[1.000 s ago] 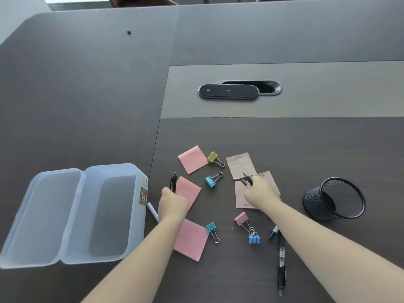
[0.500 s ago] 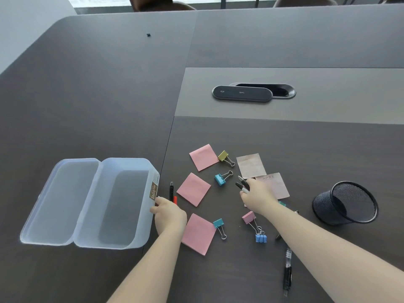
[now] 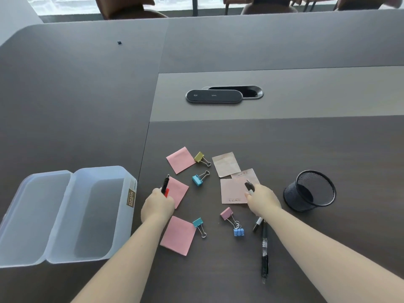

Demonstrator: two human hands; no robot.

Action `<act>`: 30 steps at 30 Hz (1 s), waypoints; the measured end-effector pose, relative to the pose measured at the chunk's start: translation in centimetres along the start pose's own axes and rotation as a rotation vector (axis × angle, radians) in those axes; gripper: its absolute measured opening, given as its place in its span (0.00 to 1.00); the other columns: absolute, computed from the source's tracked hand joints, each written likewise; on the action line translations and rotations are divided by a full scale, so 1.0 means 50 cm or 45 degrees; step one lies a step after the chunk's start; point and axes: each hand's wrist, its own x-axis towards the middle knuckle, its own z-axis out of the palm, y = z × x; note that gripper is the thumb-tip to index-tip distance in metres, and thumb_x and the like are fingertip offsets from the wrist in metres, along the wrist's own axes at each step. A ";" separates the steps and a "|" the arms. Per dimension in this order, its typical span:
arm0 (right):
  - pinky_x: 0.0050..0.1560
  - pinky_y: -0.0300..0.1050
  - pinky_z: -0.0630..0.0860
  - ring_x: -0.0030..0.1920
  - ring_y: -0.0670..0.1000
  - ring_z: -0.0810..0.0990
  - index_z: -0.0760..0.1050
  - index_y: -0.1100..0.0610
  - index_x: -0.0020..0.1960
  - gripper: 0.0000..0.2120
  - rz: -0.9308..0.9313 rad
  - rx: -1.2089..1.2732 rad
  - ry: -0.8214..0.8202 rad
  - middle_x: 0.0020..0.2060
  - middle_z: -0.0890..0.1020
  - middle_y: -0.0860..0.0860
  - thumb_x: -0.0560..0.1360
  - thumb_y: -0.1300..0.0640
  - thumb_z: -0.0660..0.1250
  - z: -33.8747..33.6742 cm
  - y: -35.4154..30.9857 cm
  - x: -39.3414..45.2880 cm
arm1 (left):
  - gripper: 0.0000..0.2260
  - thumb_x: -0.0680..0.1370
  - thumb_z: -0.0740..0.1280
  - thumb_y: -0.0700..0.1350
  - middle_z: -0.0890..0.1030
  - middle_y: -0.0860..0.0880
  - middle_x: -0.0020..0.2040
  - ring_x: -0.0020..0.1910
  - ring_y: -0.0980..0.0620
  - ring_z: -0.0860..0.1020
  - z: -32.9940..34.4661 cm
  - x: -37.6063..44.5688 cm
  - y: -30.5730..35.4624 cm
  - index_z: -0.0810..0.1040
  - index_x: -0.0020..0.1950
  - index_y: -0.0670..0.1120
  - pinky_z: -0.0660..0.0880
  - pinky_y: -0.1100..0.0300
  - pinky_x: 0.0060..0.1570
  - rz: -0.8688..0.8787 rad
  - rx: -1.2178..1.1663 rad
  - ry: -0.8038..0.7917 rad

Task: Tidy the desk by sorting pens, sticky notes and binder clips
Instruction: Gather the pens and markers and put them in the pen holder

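Two fists, each pinching pens: left hand (image 3: 157,204) w/ black-and-red pens (image 3: 164,186), right hand (image 3: 262,201) w/ dark pens (image 3: 249,186) left of black mesh cup (image 3: 310,190); I reckon a loose bundle could slip.

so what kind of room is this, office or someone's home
Most likely an office meeting room. The large dark conference table has a built-in cable port with a sliding cover in its centre strip, and several chairs line the far side by a window.

The right hand (image 3: 262,200) hides most of its pen (image 3: 249,186).
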 end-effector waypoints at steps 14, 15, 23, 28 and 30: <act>0.42 0.42 0.70 0.42 0.55 0.74 0.62 0.56 0.31 0.21 0.249 -0.156 -0.192 0.32 0.73 0.51 0.74 0.44 0.63 -0.015 0.087 -0.077 | 0.10 0.81 0.55 0.39 0.73 0.48 0.43 0.46 0.45 0.73 0.024 -0.056 0.044 0.71 0.60 0.45 0.71 0.55 0.44 0.288 -0.139 -0.168; 0.42 0.42 0.71 0.41 0.55 0.75 0.63 0.56 0.31 0.21 0.266 -0.177 -0.237 0.33 0.74 0.51 0.72 0.42 0.65 -0.009 0.094 -0.081 | 0.08 0.81 0.55 0.40 0.72 0.49 0.40 0.44 0.46 0.72 0.028 -0.058 0.040 0.72 0.56 0.46 0.70 0.55 0.44 0.308 -0.173 -0.179; 0.40 0.42 0.73 0.41 0.56 0.76 0.67 0.57 0.39 0.05 0.324 -0.044 -0.242 0.34 0.74 0.51 0.69 0.59 0.63 0.025 0.118 -0.089 | 0.07 0.79 0.55 0.39 0.74 0.47 0.40 0.39 0.46 0.70 0.047 -0.072 0.039 0.72 0.48 0.45 0.68 0.55 0.41 0.347 -0.254 -0.227; 0.47 0.45 0.72 0.49 0.59 0.78 0.72 0.57 0.51 0.09 0.338 0.243 0.002 0.48 0.80 0.56 0.74 0.57 0.58 0.013 0.121 -0.065 | 0.07 0.79 0.55 0.39 0.74 0.47 0.41 0.41 0.45 0.71 0.052 -0.067 0.058 0.71 0.45 0.45 0.70 0.53 0.45 0.351 -0.239 -0.226; 0.48 0.46 0.70 0.53 0.60 0.77 0.74 0.59 0.53 0.11 0.311 0.287 0.076 0.52 0.79 0.58 0.76 0.54 0.58 0.011 0.119 -0.050 | 0.06 0.79 0.55 0.39 0.74 0.47 0.41 0.42 0.45 0.72 0.054 -0.066 0.066 0.71 0.47 0.44 0.69 0.54 0.44 0.351 -0.230 -0.224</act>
